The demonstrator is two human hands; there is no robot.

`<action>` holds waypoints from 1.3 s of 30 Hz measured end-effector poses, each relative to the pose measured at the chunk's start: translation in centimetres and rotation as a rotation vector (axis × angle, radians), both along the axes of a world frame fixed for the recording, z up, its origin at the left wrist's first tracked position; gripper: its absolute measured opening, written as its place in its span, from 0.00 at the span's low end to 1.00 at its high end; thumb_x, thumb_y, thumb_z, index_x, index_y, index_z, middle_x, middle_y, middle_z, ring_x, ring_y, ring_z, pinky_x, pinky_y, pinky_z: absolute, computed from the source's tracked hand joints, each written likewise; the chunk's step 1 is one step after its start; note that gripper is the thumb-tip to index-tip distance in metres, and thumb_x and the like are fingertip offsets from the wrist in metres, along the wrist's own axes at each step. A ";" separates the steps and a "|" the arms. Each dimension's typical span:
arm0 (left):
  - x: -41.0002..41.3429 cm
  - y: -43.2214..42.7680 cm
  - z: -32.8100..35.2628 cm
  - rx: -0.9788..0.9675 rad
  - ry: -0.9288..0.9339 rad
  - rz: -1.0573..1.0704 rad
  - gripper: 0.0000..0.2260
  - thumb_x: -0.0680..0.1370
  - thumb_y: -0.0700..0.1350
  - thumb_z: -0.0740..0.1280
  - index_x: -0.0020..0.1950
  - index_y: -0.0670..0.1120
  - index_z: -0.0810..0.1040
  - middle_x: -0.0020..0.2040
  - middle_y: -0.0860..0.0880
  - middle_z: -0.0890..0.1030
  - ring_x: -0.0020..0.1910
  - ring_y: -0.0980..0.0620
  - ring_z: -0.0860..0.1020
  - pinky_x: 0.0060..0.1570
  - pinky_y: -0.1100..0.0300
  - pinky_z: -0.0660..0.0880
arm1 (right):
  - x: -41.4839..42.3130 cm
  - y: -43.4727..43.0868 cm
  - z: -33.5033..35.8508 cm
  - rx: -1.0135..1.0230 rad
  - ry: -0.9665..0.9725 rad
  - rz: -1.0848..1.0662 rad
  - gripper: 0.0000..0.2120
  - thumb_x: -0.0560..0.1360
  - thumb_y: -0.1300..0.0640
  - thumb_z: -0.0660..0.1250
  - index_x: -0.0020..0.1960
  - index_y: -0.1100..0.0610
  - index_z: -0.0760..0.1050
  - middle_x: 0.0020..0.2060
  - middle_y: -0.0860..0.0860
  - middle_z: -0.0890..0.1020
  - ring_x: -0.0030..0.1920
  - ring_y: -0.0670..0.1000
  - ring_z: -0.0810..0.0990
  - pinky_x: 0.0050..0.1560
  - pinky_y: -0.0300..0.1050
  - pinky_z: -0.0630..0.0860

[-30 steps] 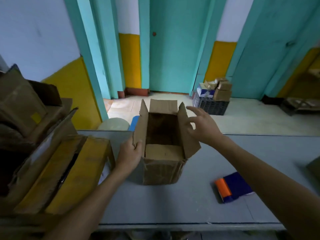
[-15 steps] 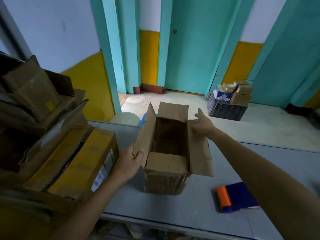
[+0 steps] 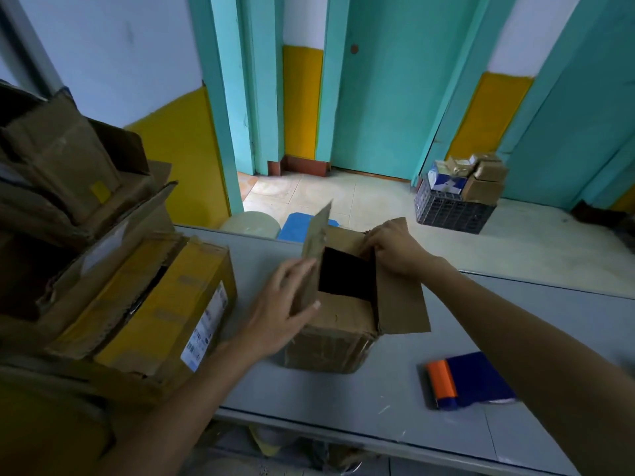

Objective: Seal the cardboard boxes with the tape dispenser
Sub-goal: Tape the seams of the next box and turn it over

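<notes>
Folding flaps: left hand (image 3: 285, 304) pinches the box's (image 3: 330, 341) left flap (image 3: 314, 242), and right hand (image 3: 395, 249) grips the far flap (image 3: 347, 240). Next, press all flaps flat, then reach for the dispenser (image 3: 460, 379).

The scene is taken by a single wide-angle camera worn on the head, set above and behind both hands and turned forward and down. The left hand (image 3: 278, 314) and right hand (image 3: 395, 249) are caught near the middle of the frame, close below the lens, with both forearms running in from the bottom edge. The cardboard box (image 3: 336, 324) between the hands is viewed steeply from above, so its dark inside is looked into. Beyond the right hand, the grey table (image 3: 309, 400), floor and teal door (image 3: 378, 97) are seen at a flatter angle. Left of the left hand, a stack of boxes (image 3: 103, 235) is cut by the frame edge.
</notes>
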State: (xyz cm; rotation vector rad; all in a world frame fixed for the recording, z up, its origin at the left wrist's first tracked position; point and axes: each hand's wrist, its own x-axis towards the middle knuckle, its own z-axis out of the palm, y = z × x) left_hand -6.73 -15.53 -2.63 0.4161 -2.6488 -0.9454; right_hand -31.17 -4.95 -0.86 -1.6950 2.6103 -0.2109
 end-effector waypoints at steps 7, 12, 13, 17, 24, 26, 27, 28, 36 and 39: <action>-0.8 0.1 -1.6 -0.341 -0.202 -0.066 0.40 0.65 0.72 0.47 0.74 0.57 0.57 0.75 0.53 0.53 0.71 0.50 0.49 0.68 0.47 0.62 | 0.4 2.0 3.2 -0.643 -0.808 -0.695 0.13 0.80 0.60 0.55 0.62 0.65 0.70 0.55 0.60 0.77 0.47 0.55 0.79 0.47 0.52 0.80; -1.2 2.1 -0.8 -0.147 -0.152 0.025 0.46 0.62 0.75 0.47 0.76 0.54 0.45 0.75 0.52 0.55 0.71 0.52 0.50 0.67 0.51 0.61 | 3.4 2.6 1.9 -0.095 -0.580 -0.177 0.12 0.77 0.60 0.64 0.60 0.56 0.77 0.61 0.53 0.77 0.59 0.53 0.75 0.62 0.47 0.72; -1.6 2.7 -0.6 -0.094 -0.130 0.067 0.46 0.62 0.75 0.48 0.76 0.57 0.42 0.75 0.52 0.55 0.71 0.52 0.50 0.67 0.49 0.62 | 3.8 2.4 1.3 -0.026 -0.441 -0.107 0.14 0.76 0.59 0.66 0.61 0.55 0.77 0.62 0.53 0.75 0.61 0.52 0.72 0.63 0.44 0.66; -3.4 4.8 -0.6 -0.247 -0.269 0.114 0.34 0.71 0.71 0.56 0.74 0.63 0.52 0.76 0.48 0.47 0.73 0.44 0.46 0.69 0.40 0.57 | 3.8 3.0 1.1 -0.010 -0.314 -0.023 0.19 0.76 0.56 0.66 0.67 0.54 0.72 0.67 0.53 0.70 0.65 0.51 0.69 0.60 0.37 0.63; -4.7 2.0 -0.3 -0.324 -0.251 -0.094 0.37 0.64 0.71 0.46 0.71 0.61 0.65 0.75 0.49 0.55 0.73 0.45 0.50 0.70 0.47 0.53 | 1.9 11.6 -2.7 0.466 -0.078 -0.082 0.29 0.73 0.37 0.64 0.69 0.47 0.64 0.63 0.52 0.72 0.62 0.52 0.71 0.62 0.50 0.68; -4.7 1.1 -0.2 -0.359 -0.273 -0.170 0.37 0.63 0.71 0.43 0.71 0.63 0.63 0.76 0.50 0.54 0.74 0.47 0.49 0.71 0.45 0.49 | 2.3 14.4 -4.1 0.726 -0.146 -0.103 0.31 0.70 0.34 0.65 0.68 0.47 0.63 0.61 0.53 0.73 0.59 0.53 0.72 0.61 0.50 0.68; -4.7 1.0 -0.3 -0.389 -0.290 -0.188 0.36 0.65 0.71 0.43 0.71 0.64 0.62 0.76 0.51 0.53 0.74 0.47 0.49 0.71 0.42 0.48 | 2.5 15.6 -4.7 0.771 -0.141 -0.107 0.33 0.69 0.33 0.66 0.67 0.48 0.63 0.60 0.53 0.73 0.58 0.53 0.73 0.60 0.51 0.69; -4.6 1.2 -0.3 -0.420 -0.309 -0.185 0.33 0.67 0.70 0.44 0.71 0.64 0.61 0.77 0.51 0.52 0.75 0.47 0.48 0.71 0.39 0.48 | 2.6 16.8 -5.2 0.779 -0.115 -0.098 0.35 0.67 0.32 0.67 0.66 0.49 0.63 0.59 0.52 0.74 0.56 0.54 0.74 0.59 0.51 0.69; -5.4 8.3 0.2 -0.501 -0.517 0.093 0.34 0.72 0.71 0.54 0.71 0.53 0.57 0.75 0.41 0.51 0.74 0.37 0.49 0.65 0.31 0.52 | 2.7 20.1 -5.4 0.753 0.116 0.115 0.47 0.63 0.28 0.66 0.74 0.44 0.51 0.63 0.52 0.69 0.61 0.54 0.71 0.58 0.51 0.68; -6.1 9.5 -0.7 -0.511 -0.538 0.160 0.36 0.71 0.70 0.58 0.70 0.50 0.54 0.75 0.39 0.47 0.73 0.34 0.45 0.65 0.30 0.52 | 2.0 21.7 -4.4 0.747 0.138 0.136 0.48 0.65 0.31 0.68 0.75 0.43 0.45 0.65 0.54 0.66 0.62 0.54 0.69 0.59 0.52 0.69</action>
